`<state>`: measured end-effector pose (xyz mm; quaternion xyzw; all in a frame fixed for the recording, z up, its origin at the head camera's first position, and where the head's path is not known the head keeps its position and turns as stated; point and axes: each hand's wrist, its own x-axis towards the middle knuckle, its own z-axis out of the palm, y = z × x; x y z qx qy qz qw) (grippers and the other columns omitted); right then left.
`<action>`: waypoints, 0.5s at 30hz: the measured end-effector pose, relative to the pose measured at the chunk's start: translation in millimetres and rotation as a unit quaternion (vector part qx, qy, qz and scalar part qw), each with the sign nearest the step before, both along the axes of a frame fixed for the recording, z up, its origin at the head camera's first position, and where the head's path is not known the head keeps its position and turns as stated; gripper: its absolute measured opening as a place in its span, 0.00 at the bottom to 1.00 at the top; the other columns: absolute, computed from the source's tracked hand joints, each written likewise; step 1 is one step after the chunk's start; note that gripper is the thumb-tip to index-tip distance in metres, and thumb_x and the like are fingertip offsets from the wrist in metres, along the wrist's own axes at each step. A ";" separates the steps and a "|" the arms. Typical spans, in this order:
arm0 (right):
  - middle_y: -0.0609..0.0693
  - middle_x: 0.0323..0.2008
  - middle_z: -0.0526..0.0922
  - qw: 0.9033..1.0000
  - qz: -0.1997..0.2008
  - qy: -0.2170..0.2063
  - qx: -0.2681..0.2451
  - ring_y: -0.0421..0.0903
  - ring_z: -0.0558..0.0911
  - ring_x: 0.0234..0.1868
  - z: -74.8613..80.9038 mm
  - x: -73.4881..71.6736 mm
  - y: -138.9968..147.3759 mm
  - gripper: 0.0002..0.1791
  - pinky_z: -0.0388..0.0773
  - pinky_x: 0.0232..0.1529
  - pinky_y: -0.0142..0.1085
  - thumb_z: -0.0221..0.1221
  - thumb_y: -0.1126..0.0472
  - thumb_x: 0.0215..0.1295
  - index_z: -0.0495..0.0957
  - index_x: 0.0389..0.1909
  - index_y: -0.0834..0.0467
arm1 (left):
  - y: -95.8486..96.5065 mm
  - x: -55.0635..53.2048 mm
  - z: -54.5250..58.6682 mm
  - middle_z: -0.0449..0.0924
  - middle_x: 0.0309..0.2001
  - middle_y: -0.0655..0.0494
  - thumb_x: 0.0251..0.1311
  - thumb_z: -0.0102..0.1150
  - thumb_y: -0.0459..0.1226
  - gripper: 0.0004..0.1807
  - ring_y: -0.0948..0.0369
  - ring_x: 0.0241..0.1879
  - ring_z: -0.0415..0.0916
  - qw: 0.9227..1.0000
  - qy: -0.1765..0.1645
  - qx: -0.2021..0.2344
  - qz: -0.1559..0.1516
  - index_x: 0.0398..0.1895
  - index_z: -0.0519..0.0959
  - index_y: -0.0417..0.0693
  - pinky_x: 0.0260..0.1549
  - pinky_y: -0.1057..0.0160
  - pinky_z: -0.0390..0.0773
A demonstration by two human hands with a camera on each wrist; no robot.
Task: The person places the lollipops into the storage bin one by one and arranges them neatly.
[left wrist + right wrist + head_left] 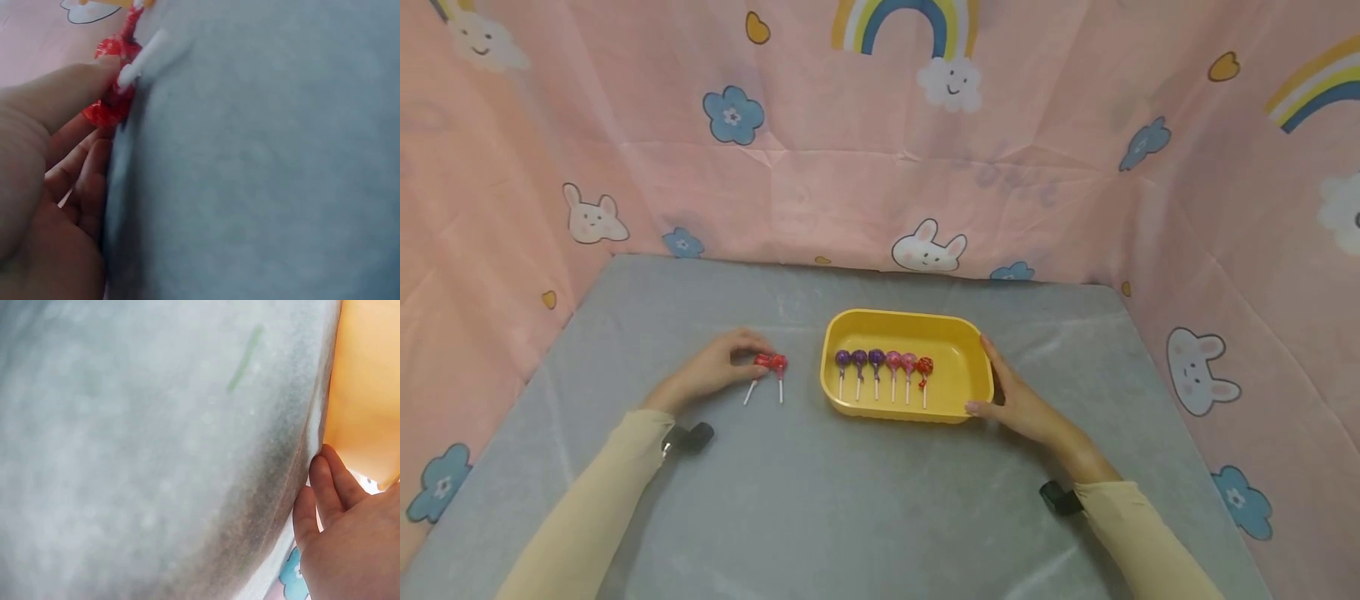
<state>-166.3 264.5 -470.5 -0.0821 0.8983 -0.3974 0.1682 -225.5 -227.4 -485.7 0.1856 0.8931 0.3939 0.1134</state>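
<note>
My left hand (pixel 718 367) pinches a red-wrapped lollipop (pixel 109 112) between thumb and fingers, its white stick pointing toward the near side. Right beside it lies another red lollipop (pixel 779 363) on the grey table. A yellow tray (pixel 958 335) stands to the right of these. Inside, lollipops lie in a row with sticks toward me: three purple ones (pixel 859 358), two pink ones (pixel 892 360) and one red lollipop (pixel 925 366) at the right end. My right hand (pixel 1026 410) holds the tray's right end, thumb at the near corner and fingers along the side.
The grey cloth-covered table (pixel 850 500) extends around the tray. A pink printed curtain (pixel 820 192) encloses its back and sides. Dark wrist cameras sit on both wrists, the left one (pixel 692 437) close above the table.
</note>
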 end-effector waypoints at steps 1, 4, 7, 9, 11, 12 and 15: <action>0.52 0.81 0.34 1.000 0.000 0.001 0.000 0.62 0.44 0.80 -0.2 0.0 0.3 0.61 0.46 0.75 0.67 0.66 0.43 0.60 0.25 0.77 0.33 | 0.3 0.0 -0.7 0.78 0.58 0.52 0.59 0.69 0.42 0.18 0.50 0.64 0.70 1.000 0.004 -0.002 0.000 0.53 0.83 0.55 0.69 0.42 0.65; 0.52 0.81 0.34 1.000 0.003 0.005 -0.003 0.61 0.44 0.80 -0.6 0.3 0.9 0.62 0.46 0.75 0.67 0.66 0.44 0.60 0.25 0.77 0.33 | 0.9 0.7 -2.1 0.77 0.58 0.53 0.58 0.69 0.42 0.18 0.50 0.64 0.70 1.000 0.010 -0.004 0.002 0.52 0.83 0.53 0.68 0.41 0.65; 0.52 0.81 0.35 1.000 0.007 0.012 -0.009 0.61 0.44 0.80 -0.6 0.9 1.0 0.62 0.44 0.75 0.67 0.67 0.46 0.61 0.26 0.77 0.34 | 1.2 2.2 -1.9 0.77 0.58 0.53 0.58 0.69 0.43 0.18 0.49 0.65 0.70 1.000 0.011 -0.003 0.009 0.52 0.84 0.52 0.69 0.41 0.65; 0.52 0.81 0.35 1.000 0.009 0.015 -0.012 0.61 0.43 0.80 -0.4 1.3 0.9 0.61 0.43 0.75 0.67 0.67 0.47 0.61 0.27 0.78 0.34 | 1.4 3.1 -1.6 0.77 0.58 0.53 0.59 0.69 0.43 0.18 0.49 0.65 0.70 1.000 0.011 -0.001 0.012 0.52 0.84 0.51 0.68 0.41 0.65; 0.52 0.81 0.35 1.000 0.010 0.015 -0.011 0.61 0.44 0.80 -0.1 1.6 0.8 0.61 0.44 0.75 0.67 0.67 0.47 0.61 0.26 0.78 0.34 | 1.8 3.5 -1.3 0.77 0.58 0.53 0.59 0.69 0.44 0.18 0.49 0.65 0.70 1.000 0.013 0.000 0.013 0.52 0.84 0.50 0.68 0.41 0.65; 0.52 0.81 0.35 1.000 0.010 0.015 -0.011 0.61 0.44 0.80 0.0 1.8 0.8 0.61 0.44 0.75 0.67 0.67 0.46 0.61 0.26 0.77 0.34 | 1.8 3.5 -1.3 0.77 0.58 0.52 0.59 0.69 0.44 0.18 0.49 0.65 0.70 1.000 0.014 0.002 0.012 0.52 0.84 0.50 0.68 0.41 0.65; 0.52 0.81 0.35 1.000 0.010 0.013 -0.011 0.61 0.44 0.80 0.2 1.6 0.7 0.61 0.44 0.75 0.67 0.67 0.46 0.61 0.26 0.78 0.34 | 2.0 3.4 -1.3 0.78 0.58 0.52 0.59 0.69 0.42 0.18 0.49 0.65 0.70 1.000 0.016 0.007 0.010 0.52 0.84 0.49 0.68 0.41 0.65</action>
